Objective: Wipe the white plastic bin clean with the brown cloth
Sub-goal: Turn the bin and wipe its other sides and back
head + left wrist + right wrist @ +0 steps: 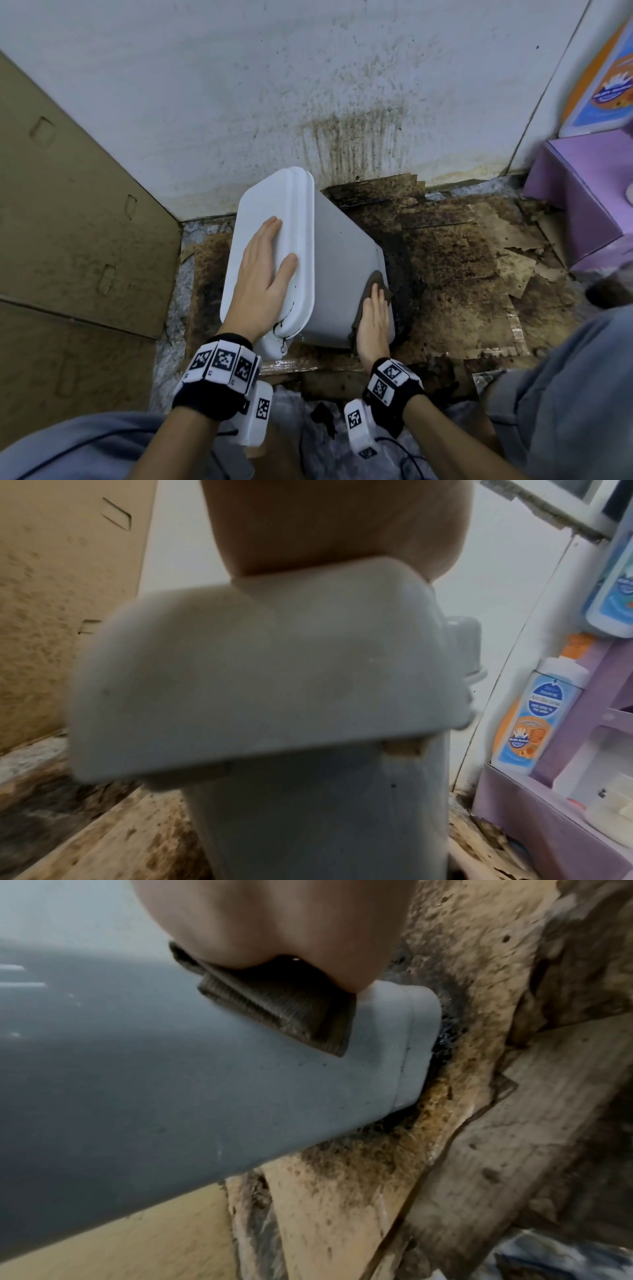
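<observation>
Two hands are on the white plastic bin (335, 274), one on top and one on its side. The left hand (263, 274) lies flat on the bin's closed lid (274, 212), fingers straight and spread a little, palm down; from the left wrist view the lid's edge fills the frame, blurred, with the palm above it. The right hand (375, 320) presses the brown cloth (376, 279) against the bin's right side wall, low down near the base; its fingers lie straight along the wall, with the cloth showing beyond the fingertips and beside the palm. In the right wrist view the folded, ribbed cloth (291, 1010) sits under the hand, touching the grey-white wall just short of the bin's bottom edge.

The bin stands tilted, its lid leaning toward the person's left, its base on stained, torn cardboard (462, 267) that covers the floor. Dark grime rings the spot where the base meets the cardboard. Behind the bin a white wall (239, 85) carries brown drip stains. A large cardboard sheet (68, 222) leans at the left, and a purple box (582, 192) sits at the right, with a soap bottle (534, 718) standing by it.
</observation>
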A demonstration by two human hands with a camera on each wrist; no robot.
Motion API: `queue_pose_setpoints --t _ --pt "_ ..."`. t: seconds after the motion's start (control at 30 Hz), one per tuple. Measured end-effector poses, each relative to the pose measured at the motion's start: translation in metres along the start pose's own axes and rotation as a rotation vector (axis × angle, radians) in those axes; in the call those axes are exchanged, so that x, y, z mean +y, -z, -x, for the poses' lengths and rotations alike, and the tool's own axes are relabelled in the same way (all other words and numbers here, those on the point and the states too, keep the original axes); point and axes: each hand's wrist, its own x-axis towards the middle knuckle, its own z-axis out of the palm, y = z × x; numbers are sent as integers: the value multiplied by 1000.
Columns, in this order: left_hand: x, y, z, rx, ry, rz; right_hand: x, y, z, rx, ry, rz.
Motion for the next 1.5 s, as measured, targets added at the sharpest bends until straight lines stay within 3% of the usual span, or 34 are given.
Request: queue_pose_setpoints --t 0.13,0.33,0.63,0.9,1.1,1.33,1.5 --pt "4 -4 -1 -7 -28 -19 -33 -4 26 3 119 -75" --pt "-3 -1 -1 -6 -26 -26 -95 -8 58 -156 484 -32" --pt "-8 5 2 -35 5 -18 -113 -6 -6 -301 567 134" --pt "-8 9 4 -39 19 10 -121 -1 -60 -338 522 145" --pt "-9 10 5 -44 22 37 -82 10 -90 -308 354 142" --pt "-2 7 3 -51 8 50 -43 34 -113 -282 10 133" --pt "-7 9 3 -49 25 66 -41 33 -113 -296 -11 204"
